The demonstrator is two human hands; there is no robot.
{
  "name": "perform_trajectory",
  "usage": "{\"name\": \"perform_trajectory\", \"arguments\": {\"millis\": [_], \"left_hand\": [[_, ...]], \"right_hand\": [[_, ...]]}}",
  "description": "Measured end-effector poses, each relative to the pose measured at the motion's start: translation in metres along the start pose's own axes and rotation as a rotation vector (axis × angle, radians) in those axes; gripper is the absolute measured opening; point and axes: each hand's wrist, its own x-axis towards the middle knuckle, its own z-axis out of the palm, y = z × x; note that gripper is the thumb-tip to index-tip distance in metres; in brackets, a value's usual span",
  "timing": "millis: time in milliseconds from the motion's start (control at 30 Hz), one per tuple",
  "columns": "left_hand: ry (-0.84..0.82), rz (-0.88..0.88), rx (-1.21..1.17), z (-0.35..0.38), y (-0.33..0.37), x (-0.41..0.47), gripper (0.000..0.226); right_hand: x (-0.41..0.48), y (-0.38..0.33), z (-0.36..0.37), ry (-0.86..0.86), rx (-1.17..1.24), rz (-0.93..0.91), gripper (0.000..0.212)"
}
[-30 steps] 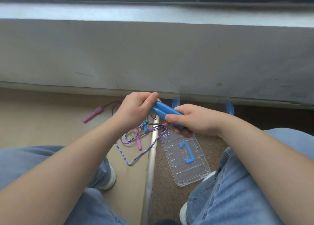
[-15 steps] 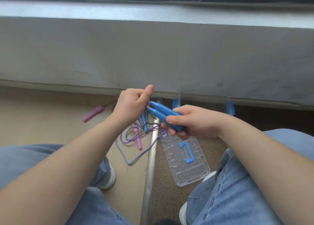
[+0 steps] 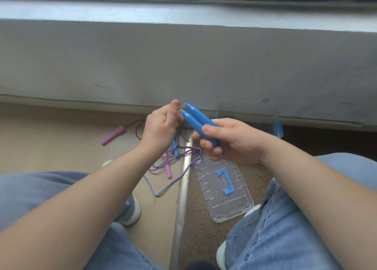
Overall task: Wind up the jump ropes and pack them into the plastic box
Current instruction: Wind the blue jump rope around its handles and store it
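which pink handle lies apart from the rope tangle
The far-left pink handle, out alone; the other pink handle lies inside the rope tangle by the metal strip.

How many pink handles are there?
2: one pink handle lies on the floor left of the left hand, a second pink handle among the ropes below it. Others may be hidden.

Blue handles, blue-white twisted rope
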Motion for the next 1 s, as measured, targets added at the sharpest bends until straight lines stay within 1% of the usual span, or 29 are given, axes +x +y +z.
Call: {"name": "perform_trajectory", "arguments": {"millis": [67,100,133,167,200,233,267,300,333,367,400,467,500,567,600,667,733,767,800,900,933,967,1000], "left_hand": [[0.032,0.033,-0.035,0.008,0.003,-0.007,0.031],[0.027,0.054,-0.035,0.011,0.005,-0.009,0.026],[-0.01,0.084,0.008,0.012,0.005,-0.011,0.023],[-0.084,0.123,0.095,0.014,0.005,-0.013,0.022],[-0.186,0.172,0.213,0.015,0.005,-0.016,0.023],[-0.29,0.221,0.337,0.017,0.006,-0.02,0.024],[-0.376,0.264,0.448,0.019,0.008,-0.024,0.025],[-0.438,0.311,0.547,0.02,0.012,-0.027,0.026],[-0.481,0.377,0.639,0.021,0.016,-0.029,0.027],[-0.514,0.455,0.72,0.021,0.019,-0.028,0.028],[-0.549,0.528,0.783,0.019,0.022,-0.026,0.028],[-0.588,0.626,0.886,0.009,0.025,-0.015,0.033],[-0.583,0.644,0.909,0.003,0.025,-0.008,0.038],[-0.54,0.65,0.881,-0.009,0.021,0.007,0.045],[-0.509,0.653,0.839,-0.014,0.019,0.011,0.047],[-0.484,0.643,0.739,-0.02,0.016,0.016,0.051],[-0.509,0.508,0.563,-0.025,0.013,0.018,0.039],[-0.51,0.41,0.466,-0.026,0.008,0.021,0.032],[-0.504,0.315,0.365,-0.027,0.005,0.022,0.03],[-0.53,0.057,0.037,-0.024,-0.002,0.016,0.04],[-0.54,0.001,-0.046,-0.02,-0.002,0.012,0.044],[-0.541,-0.032,-0.078,-0.015,-0.002,0.008,0.046],[-0.539,-0.049,-0.085,-0.009,-0.003,0.005,0.043]], "right_hand": [[0.006,0.002,0.006,0.125,0.043,-0.073,0.021],[0.009,0.001,0.007,0.192,0.099,-0.113,0.021],[0.01,-0.003,0.007,0.259,0.172,-0.158,0.021],[0.012,-0.006,0.004,0.33,0.232,-0.197,0.02],[0.012,-0.009,0.0,0.403,0.228,-0.225,0.019],[0.013,-0.01,-0.006,0.498,0.101,-0.234,0.02],[0.013,-0.01,-0.011,0.596,-0.158,-0.213,0.022],[0.014,-0.007,-0.014,0.665,-0.485,-0.166,0.024],[0.015,-0.003,-0.014,0.69,-0.773,-0.103,0.024],[0.016,0.004,-0.013,0.675,-0.984,-0.046,0.023],[0.017,0.009,-0.009,0.634,-1.122,-0.006,0.02],[0.019,0.018,-0.002,0.523,-1.311,0.056,0.016],[0.02,0.021,-0.001,0.479,-1.386,0.079,0.015],[0.02,0.021,-0.001,0.409,-1.472,0.061,0.011],[0.02,0.021,-0.001,0.361,-1.489,0.021,0.011],[0.018,0.019,0.003,0.237,-1.487,-0.044,0.016],[0.017,0.018,0.008,0.16,-1.44,-0.094,0.013],[0.016,0.016,0.01,0.155,-1.415,-0.116,0.01],[0.014,0.014,0.011,0.165,-1.389,-0.134,0.011],[0.009,0.01,0.01,0.236,-1.287,-0.231,0.013],[0.009,0.01,0.01,0.264,-1.256,-0.275,0.014],[0.008,0.011,0.009,0.294,-1.223,-0.314,0.014],[0.009,0.012,0.009,0.325,-1.193,-0.339,0.012]]}}
